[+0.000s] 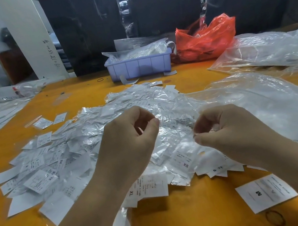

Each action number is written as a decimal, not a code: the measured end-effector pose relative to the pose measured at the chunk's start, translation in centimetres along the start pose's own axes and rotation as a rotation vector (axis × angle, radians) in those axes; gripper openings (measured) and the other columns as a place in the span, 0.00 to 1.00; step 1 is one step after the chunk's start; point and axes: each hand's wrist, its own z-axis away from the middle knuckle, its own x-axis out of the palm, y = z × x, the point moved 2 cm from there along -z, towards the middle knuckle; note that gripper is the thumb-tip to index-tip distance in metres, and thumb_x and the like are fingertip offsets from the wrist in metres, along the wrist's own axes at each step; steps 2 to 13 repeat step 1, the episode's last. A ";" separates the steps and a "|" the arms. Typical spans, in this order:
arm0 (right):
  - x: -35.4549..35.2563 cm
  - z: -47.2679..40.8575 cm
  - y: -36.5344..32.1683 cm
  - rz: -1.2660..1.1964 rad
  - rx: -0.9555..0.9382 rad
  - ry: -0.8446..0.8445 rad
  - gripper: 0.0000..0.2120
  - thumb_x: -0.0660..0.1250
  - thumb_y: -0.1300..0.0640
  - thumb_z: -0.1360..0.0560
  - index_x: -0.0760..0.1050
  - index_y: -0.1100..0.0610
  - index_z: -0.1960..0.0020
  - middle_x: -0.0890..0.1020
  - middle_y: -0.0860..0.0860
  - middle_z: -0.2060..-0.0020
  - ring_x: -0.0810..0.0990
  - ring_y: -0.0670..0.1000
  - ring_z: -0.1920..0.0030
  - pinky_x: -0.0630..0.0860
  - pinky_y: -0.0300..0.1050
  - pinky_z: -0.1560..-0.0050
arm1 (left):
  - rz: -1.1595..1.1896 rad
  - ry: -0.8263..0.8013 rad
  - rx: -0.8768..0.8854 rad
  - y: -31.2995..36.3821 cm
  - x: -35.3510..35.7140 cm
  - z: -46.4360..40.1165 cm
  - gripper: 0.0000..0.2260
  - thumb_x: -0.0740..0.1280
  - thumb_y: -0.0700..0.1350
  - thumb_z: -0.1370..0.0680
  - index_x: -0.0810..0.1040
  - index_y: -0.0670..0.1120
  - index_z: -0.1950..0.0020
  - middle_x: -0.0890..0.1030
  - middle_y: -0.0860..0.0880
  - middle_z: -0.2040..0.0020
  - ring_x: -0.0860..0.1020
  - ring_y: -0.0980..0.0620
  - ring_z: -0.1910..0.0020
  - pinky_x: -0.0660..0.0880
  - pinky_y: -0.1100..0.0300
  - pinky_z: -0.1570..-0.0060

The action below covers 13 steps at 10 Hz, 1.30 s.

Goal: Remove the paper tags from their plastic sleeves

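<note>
A wide heap of white paper tags in clear plastic sleeves [68, 157] covers the middle of the orange table [192, 214]; sizes such as XL, XS and S are printed on them. My left hand [128, 136] and my right hand [232, 128] hover over the heap with fingers curled. Between them stretches a thin clear sleeve [176, 128] holding a tag. My left thumb and forefinger pinch one edge of it and my right thumb and fingers pinch the other. The film is hard to tell from the heap beneath.
A lavender plastic bin [139, 67] full of sleeves stands at the back, with a red plastic bag [207, 40] to its right. Large clear bags [263, 53] lie on the right. A loose M tag [265, 192] and a rubber band [274, 218] lie near the front right.
</note>
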 end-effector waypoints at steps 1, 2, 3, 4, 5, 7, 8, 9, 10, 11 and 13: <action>-0.1 0.3 -0.4 -0.001 -0.022 0.051 0.04 0.72 0.54 0.29 0.78 0.47 0.60 0.80 0.44 0.62 0.78 0.42 0.60 0.73 0.37 0.61 | 0.011 0.085 0.089 0.6 -0.4 0.1 0.04 0.69 0.45 0.24 0.79 0.52 0.58 0.79 0.56 0.68 0.77 0.59 0.65 0.73 0.69 0.68; -0.1 0.3 -0.4 -0.001 -0.022 0.051 0.04 0.72 0.54 0.29 0.78 0.47 0.60 0.80 0.44 0.62 0.78 0.42 0.60 0.73 0.37 0.61 | 0.011 0.085 0.089 0.6 -0.4 0.1 0.04 0.69 0.45 0.24 0.79 0.52 0.58 0.79 0.56 0.68 0.77 0.59 0.65 0.73 0.69 0.68; -0.1 0.3 -0.4 -0.001 -0.022 0.051 0.04 0.72 0.54 0.29 0.78 0.47 0.60 0.80 0.44 0.62 0.78 0.42 0.60 0.73 0.37 0.61 | 0.011 0.085 0.089 0.6 -0.4 0.1 0.04 0.69 0.45 0.24 0.79 0.52 0.58 0.79 0.56 0.68 0.77 0.59 0.65 0.73 0.69 0.68; -0.1 0.3 -0.4 -0.001 -0.022 0.051 0.04 0.72 0.54 0.29 0.78 0.47 0.60 0.80 0.44 0.62 0.78 0.42 0.60 0.73 0.37 0.61 | 0.011 0.085 0.089 0.6 -0.4 0.1 0.04 0.69 0.45 0.24 0.79 0.52 0.58 0.79 0.56 0.68 0.77 0.59 0.65 0.73 0.69 0.68; -0.1 0.3 -0.4 -0.001 -0.022 0.051 0.04 0.72 0.54 0.29 0.78 0.47 0.60 0.80 0.44 0.62 0.78 0.42 0.60 0.73 0.37 0.61 | 0.011 0.085 0.089 0.6 -0.4 0.1 0.04 0.69 0.45 0.24 0.79 0.52 0.58 0.79 0.56 0.68 0.77 0.59 0.65 0.73 0.69 0.68; -0.1 0.3 -0.4 -0.001 -0.022 0.051 0.04 0.72 0.54 0.29 0.78 0.47 0.60 0.80 0.44 0.62 0.78 0.42 0.60 0.73 0.37 0.61 | 0.011 0.085 0.089 0.6 -0.4 0.1 0.04 0.69 0.45 0.24 0.79 0.52 0.58 0.79 0.56 0.68 0.77 0.59 0.65 0.73 0.69 0.68; -0.1 0.3 -0.4 -0.001 -0.022 0.051 0.04 0.72 0.54 0.29 0.78 0.47 0.60 0.80 0.44 0.62 0.78 0.42 0.60 0.73 0.37 0.61 | 0.011 0.085 0.089 0.6 -0.4 0.1 0.04 0.69 0.45 0.24 0.79 0.52 0.58 0.79 0.56 0.68 0.77 0.59 0.65 0.73 0.69 0.68; -0.1 0.3 -0.4 -0.001 -0.022 0.051 0.04 0.72 0.54 0.29 0.78 0.47 0.60 0.80 0.44 0.62 0.78 0.42 0.60 0.73 0.37 0.61 | 0.011 0.085 0.089 0.6 -0.4 0.1 0.04 0.69 0.45 0.24 0.79 0.52 0.58 0.79 0.56 0.68 0.77 0.59 0.65 0.73 0.69 0.68; -0.1 0.3 -0.4 -0.001 -0.022 0.051 0.04 0.72 0.54 0.29 0.78 0.47 0.60 0.80 0.44 0.62 0.78 0.42 0.60 0.73 0.37 0.61 | 0.011 0.085 0.089 0.6 -0.4 0.1 0.04 0.69 0.45 0.24 0.79 0.52 0.58 0.79 0.56 0.68 0.77 0.59 0.65 0.73 0.69 0.68; -0.1 0.3 -0.4 -0.001 -0.022 0.051 0.04 0.72 0.54 0.29 0.78 0.47 0.60 0.80 0.44 0.62 0.78 0.42 0.60 0.73 0.37 0.61 | 0.011 0.085 0.089 0.6 -0.4 0.1 0.04 0.69 0.45 0.24 0.79 0.52 0.58 0.79 0.56 0.68 0.77 0.59 0.65 0.73 0.69 0.68; -0.1 0.3 -0.4 -0.001 -0.022 0.051 0.04 0.72 0.54 0.29 0.78 0.47 0.60 0.80 0.44 0.62 0.78 0.42 0.60 0.73 0.37 0.61 | 0.011 0.085 0.089 0.6 -0.4 0.1 0.04 0.69 0.45 0.24 0.79 0.52 0.58 0.79 0.56 0.68 0.77 0.59 0.65 0.73 0.69 0.68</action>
